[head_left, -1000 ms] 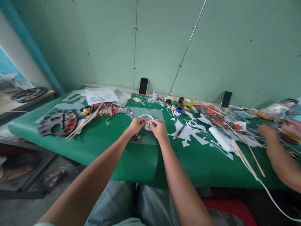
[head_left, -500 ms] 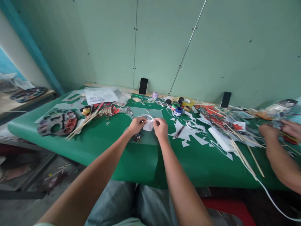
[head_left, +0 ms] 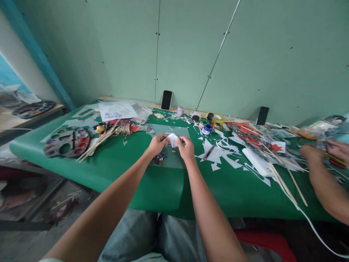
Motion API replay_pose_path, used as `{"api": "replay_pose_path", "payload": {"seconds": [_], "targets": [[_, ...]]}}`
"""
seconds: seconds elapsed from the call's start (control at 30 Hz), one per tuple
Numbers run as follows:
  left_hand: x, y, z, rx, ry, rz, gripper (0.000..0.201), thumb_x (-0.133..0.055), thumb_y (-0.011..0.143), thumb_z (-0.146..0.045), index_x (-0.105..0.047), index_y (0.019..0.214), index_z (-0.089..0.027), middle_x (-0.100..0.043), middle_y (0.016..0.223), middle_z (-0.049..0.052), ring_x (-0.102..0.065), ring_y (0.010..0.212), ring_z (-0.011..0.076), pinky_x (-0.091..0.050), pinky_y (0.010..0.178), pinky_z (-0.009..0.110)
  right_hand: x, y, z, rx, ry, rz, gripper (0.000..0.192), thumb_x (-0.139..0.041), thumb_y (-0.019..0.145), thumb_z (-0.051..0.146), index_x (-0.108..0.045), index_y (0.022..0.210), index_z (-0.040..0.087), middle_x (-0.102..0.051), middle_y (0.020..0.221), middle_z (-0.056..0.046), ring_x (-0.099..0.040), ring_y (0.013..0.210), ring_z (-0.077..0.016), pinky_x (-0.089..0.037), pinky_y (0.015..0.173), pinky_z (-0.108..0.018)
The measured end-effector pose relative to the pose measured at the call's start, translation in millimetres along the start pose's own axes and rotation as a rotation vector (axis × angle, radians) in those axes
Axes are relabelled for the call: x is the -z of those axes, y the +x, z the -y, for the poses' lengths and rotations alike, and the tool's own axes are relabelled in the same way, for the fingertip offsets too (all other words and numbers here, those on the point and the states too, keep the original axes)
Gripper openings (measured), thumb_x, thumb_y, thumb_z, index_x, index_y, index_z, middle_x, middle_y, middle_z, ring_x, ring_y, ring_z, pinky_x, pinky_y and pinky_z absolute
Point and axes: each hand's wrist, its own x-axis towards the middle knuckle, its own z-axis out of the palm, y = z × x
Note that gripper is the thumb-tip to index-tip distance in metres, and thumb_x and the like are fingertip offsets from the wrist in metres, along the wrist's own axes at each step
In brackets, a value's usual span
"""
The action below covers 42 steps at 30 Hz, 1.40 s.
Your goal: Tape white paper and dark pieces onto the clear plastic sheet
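Observation:
A small white piece of paper (head_left: 172,140) is pinched between my two hands over the middle of the green table. My left hand (head_left: 158,143) grips its left edge with thumb and fingers closed. On the other side, my right hand (head_left: 186,147) pinches the right edge. Beneath them lies a translucent sheet (head_left: 174,160), and a small dark patterned cutout (head_left: 160,158) rests on it just below my left hand. Whether the paper has layers, I cannot tell.
Left are a paint palette (head_left: 67,142), thin wooden sticks (head_left: 94,146) and a printed sheet (head_left: 117,110). Paint jars (head_left: 207,129), white paper scraps (head_left: 231,160) and a craft knife (head_left: 208,153) lie right. A phone (head_left: 166,100) leans on the wall. Another person's hand (head_left: 312,152) works far right.
The white paper has been lifted and turned between my fingers, from hanging below them to standing up between them. A white ring-shaped edge behind it is now mostly covered.

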Motion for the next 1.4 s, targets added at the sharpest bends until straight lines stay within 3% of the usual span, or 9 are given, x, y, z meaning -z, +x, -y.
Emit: {"api": "replay_pose_path", "payload": {"seconds": [0.13, 0.3, 0.47, 0.83, 1.0, 1.4], "targets": [[-1.4, -0.4, -2.1, -0.015, -0.009, 0.050, 0.021, -0.057, 0.077, -0.036, -0.057, 0.071, -0.016, -0.060, 0.062, 0.000, -0.050, 0.055, 0.0110, -0.040, 0.055, 0.022, 3.2, -0.6, -0.5, -0.032, 0.004, 0.076, 0.033, -0.044, 0.086, 0.045, -0.059, 0.072, 0.020, -0.059, 0.065, -0.003, -0.051, 0.062, -0.0173, -0.041, 0.060, -0.028], [0.7, -1.3, -6.5, -0.042, -0.021, 0.107, 0.031, -0.056, 0.079, -0.043, -0.065, 0.082, -0.013, -0.063, 0.070, 0.002, -0.053, 0.061, 0.0123, -0.042, 0.059, 0.023, 5.9, -1.3, 4.3, -0.012, 0.031, 0.103, 0.030, -0.043, 0.083, 0.043, -0.055, 0.066, 0.021, -0.058, 0.064, -0.003, -0.051, 0.061, -0.0168, -0.041, 0.059, -0.027], [2.8, -1.5, -3.6, -0.039, 0.007, 0.148, 0.035, -0.062, 0.074, -0.047, -0.065, 0.072, -0.012, -0.056, 0.059, 0.000, -0.048, 0.055, 0.0109, -0.036, 0.055, 0.023, 7.4, -2.0, 9.1, -0.026, 0.085, 0.170, 0.034, -0.047, 0.081, 0.050, -0.055, 0.065, 0.021, -0.056, 0.059, -0.001, -0.049, 0.056, -0.0150, -0.038, 0.054, -0.025], [3.2, -1.1, -6.7, -0.065, 0.044, 0.159, 0.044, -0.055, 0.078, -0.056, -0.060, 0.066, -0.014, -0.051, 0.057, -0.001, -0.046, 0.056, 0.0114, -0.034, 0.056, 0.024, 8.4, -1.0, 10.4, -0.050, 0.096, 0.214, 0.036, -0.048, 0.083, 0.050, -0.056, 0.064, 0.020, -0.056, 0.058, 0.000, -0.051, 0.057, -0.0148, -0.037, 0.056, -0.025], [2.5, 1.6, -7.1, -0.085, 0.042, 0.138, 0.046, -0.055, 0.077, -0.059, -0.063, 0.074, -0.013, -0.055, 0.062, 0.000, -0.047, 0.058, 0.0122, -0.035, 0.057, 0.023, 10.1, 0.0, 14.1, -0.054, 0.083, 0.258, 0.036, -0.046, 0.086, 0.048, -0.058, 0.067, 0.020, -0.058, 0.062, -0.001, -0.052, 0.061, -0.0152, -0.037, 0.057, -0.024], [3.5, 3.0, -0.5, -0.059, 0.112, 0.110, 0.034, -0.057, 0.075, -0.046, -0.065, 0.070, -0.013, -0.054, 0.058, -0.002, -0.044, 0.056, 0.0111, -0.031, 0.054, 0.023, 5.7, 0.4, 11.4, -0.040, 0.042, 0.288, 0.027, -0.044, 0.084, 0.038, -0.060, 0.072, 0.019, -0.062, 0.067, -0.003, -0.052, 0.061, -0.0159, -0.036, 0.059, -0.025]]}}
